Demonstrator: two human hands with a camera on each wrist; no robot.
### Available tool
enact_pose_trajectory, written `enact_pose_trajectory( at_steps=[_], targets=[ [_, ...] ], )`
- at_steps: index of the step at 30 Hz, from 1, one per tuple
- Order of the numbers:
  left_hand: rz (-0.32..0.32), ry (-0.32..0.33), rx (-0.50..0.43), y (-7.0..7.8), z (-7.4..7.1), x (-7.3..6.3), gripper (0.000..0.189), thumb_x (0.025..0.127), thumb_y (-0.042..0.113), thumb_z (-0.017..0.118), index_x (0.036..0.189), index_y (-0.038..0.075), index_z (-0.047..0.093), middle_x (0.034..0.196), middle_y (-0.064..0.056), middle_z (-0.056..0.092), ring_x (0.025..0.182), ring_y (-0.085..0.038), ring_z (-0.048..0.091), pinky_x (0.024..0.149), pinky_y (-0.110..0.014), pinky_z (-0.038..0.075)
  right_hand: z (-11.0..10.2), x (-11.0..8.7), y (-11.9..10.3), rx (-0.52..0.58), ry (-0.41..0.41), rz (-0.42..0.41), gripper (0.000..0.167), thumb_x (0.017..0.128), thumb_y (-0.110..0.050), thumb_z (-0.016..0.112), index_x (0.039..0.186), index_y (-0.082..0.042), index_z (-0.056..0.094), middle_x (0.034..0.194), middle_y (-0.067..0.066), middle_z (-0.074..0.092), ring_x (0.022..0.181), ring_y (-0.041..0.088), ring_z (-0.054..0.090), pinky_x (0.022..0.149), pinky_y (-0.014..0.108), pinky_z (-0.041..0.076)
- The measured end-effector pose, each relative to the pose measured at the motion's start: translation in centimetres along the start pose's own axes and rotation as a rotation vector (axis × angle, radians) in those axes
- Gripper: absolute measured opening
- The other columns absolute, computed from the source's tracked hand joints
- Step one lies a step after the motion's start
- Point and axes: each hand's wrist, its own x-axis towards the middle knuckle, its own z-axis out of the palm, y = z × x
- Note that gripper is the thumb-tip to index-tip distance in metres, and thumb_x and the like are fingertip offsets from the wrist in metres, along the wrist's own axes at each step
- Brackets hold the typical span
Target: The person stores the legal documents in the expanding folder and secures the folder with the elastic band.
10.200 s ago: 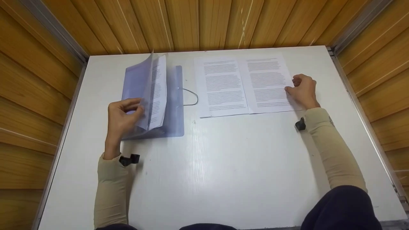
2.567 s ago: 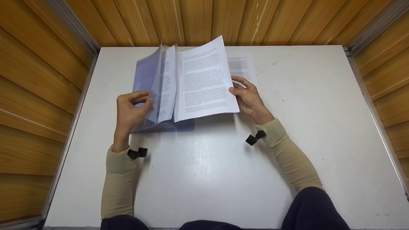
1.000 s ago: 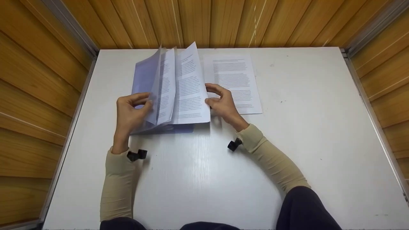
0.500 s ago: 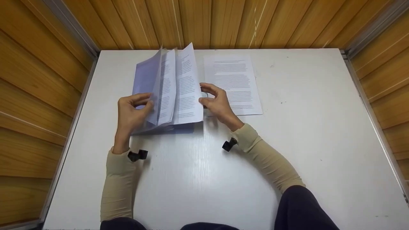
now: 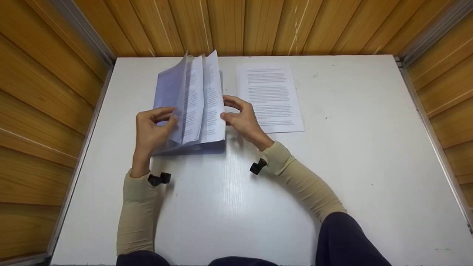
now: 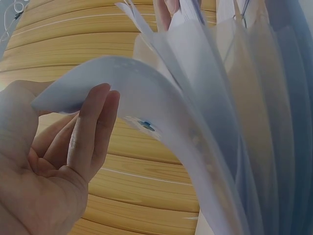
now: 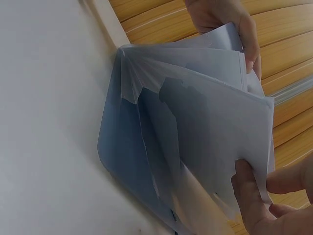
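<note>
A translucent blue expanding file folder (image 5: 168, 87) stands fanned on the table's left half. My left hand (image 5: 149, 127) pinches its front plastic flap, which bends in a curve in the left wrist view (image 6: 142, 83). Printed sheets (image 5: 193, 99) sit in one of its pockets. Between thumb and fingers my right hand (image 5: 242, 118) grips the right edge of further printed paper (image 5: 212, 122), whose left part is inside the folder. From the right wrist view, this paper (image 7: 220, 122) stands between clear pleated dividers, its lower edge above the folder's blue back cover (image 7: 122, 142).
A printed sheet or stack (image 5: 273, 98) lies flat right of the folder, behind the right hand. The white table (image 5: 236, 207) is bounded by wood-panelled walls (image 5: 258, 26) at the back and sides. Small black wrist cameras (image 5: 159, 179) hang at both sleeves.
Two paper stacks lay side by side earlier; the left one was lifted and brought to the folder. My right hand has since slid it leftward, deeper in. The left hand keeps its hold.
</note>
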Motion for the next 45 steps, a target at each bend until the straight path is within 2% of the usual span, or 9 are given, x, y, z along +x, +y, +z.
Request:
enact_pose_trajectory(
  at_steps=[4, 12, 17, 27, 33, 39, 45],
  targets=[
    [-0.007, 0.001, 0.01, 0.1, -0.1, 0.0, 0.021, 0.088, -0.009, 0.075, 0.109, -0.007, 0.081, 0.101, -0.026, 0.08, 0.081, 0.003, 0.075, 0.076, -0.013, 0.059, 0.5, 0.2, -0.1, -0.008, 0.007, 0.011, 0.06, 0.094, 0.014, 0.063, 0.152, 0.0, 0.056, 0.144, 0.022, 0.062, 0.111, 0.036, 0.076, 0.089, 0.048, 0.065],
    [-0.019, -0.004, -0.01, 0.0, -0.1, -0.1, 0.022, 0.089, -0.008, 0.075, 0.109, -0.006, 0.081, 0.103, -0.026, 0.08, 0.081, -0.001, 0.076, 0.072, -0.016, 0.06, 0.4, 0.3, -0.5, -0.014, 0.025, -0.009, 0.058, 0.095, 0.014, 0.063, 0.151, 0.0, 0.057, 0.144, 0.021, 0.063, 0.111, 0.038, 0.076, 0.086, 0.043, 0.066],
    [0.0, -0.009, -0.023, 0.0, -0.2, -0.1, 0.021, 0.088, -0.01, 0.074, 0.109, -0.008, 0.08, 0.103, -0.029, 0.079, 0.079, 0.001, 0.076, 0.074, -0.015, 0.06, 0.5, 0.3, -0.1, -0.021, 0.029, -0.009, 0.059, 0.095, 0.015, 0.063, 0.151, -0.001, 0.057, 0.144, 0.021, 0.062, 0.11, 0.037, 0.076, 0.084, 0.043, 0.066],
    [0.024, -0.014, -0.037, 0.0, -0.1, 0.0, 0.024, 0.086, -0.013, 0.074, 0.109, -0.008, 0.08, 0.101, -0.028, 0.079, 0.077, 0.0, 0.076, 0.076, -0.016, 0.06, 2.4, 0.5, 0.6, 0.014, 0.031, 0.021, 0.059, 0.093, 0.015, 0.064, 0.15, 0.0, 0.058, 0.141, 0.023, 0.063, 0.107, 0.034, 0.077, 0.085, 0.04, 0.066],
    [0.004, -0.005, -0.031, 0.1, -0.1, 0.0, 0.024, 0.087, -0.012, 0.075, 0.109, -0.007, 0.081, 0.1, -0.027, 0.079, 0.077, 0.001, 0.076, 0.075, -0.016, 0.06, 3.3, 0.6, 0.9, -0.015, 0.032, 0.013, 0.061, 0.092, 0.016, 0.065, 0.151, 0.002, 0.056, 0.142, 0.023, 0.063, 0.104, 0.034, 0.077, 0.083, 0.037, 0.066],
    [0.013, 0.001, -0.032, -0.1, -0.1, 0.1, 0.024, 0.086, -0.013, 0.075, 0.108, -0.007, 0.081, 0.101, -0.028, 0.079, 0.079, 0.002, 0.077, 0.077, -0.015, 0.06, 4.0, 0.6, 1.3, -0.077, 0.037, -0.006, 0.063, 0.091, 0.016, 0.066, 0.152, 0.006, 0.053, 0.144, 0.026, 0.063, 0.101, 0.031, 0.078, 0.079, 0.031, 0.066],
    [0.026, 0.002, -0.042, -0.1, 0.0, 0.1, 0.023, 0.086, -0.012, 0.074, 0.108, -0.009, 0.08, 0.101, -0.029, 0.078, 0.079, -0.001, 0.077, 0.075, -0.015, 0.06, 4.5, 0.7, 1.5, -0.1, 0.022, -0.009, 0.064, 0.091, 0.015, 0.066, 0.152, 0.006, 0.052, 0.146, 0.026, 0.062, 0.105, 0.036, 0.077, 0.088, 0.031, 0.064]
  ],
)
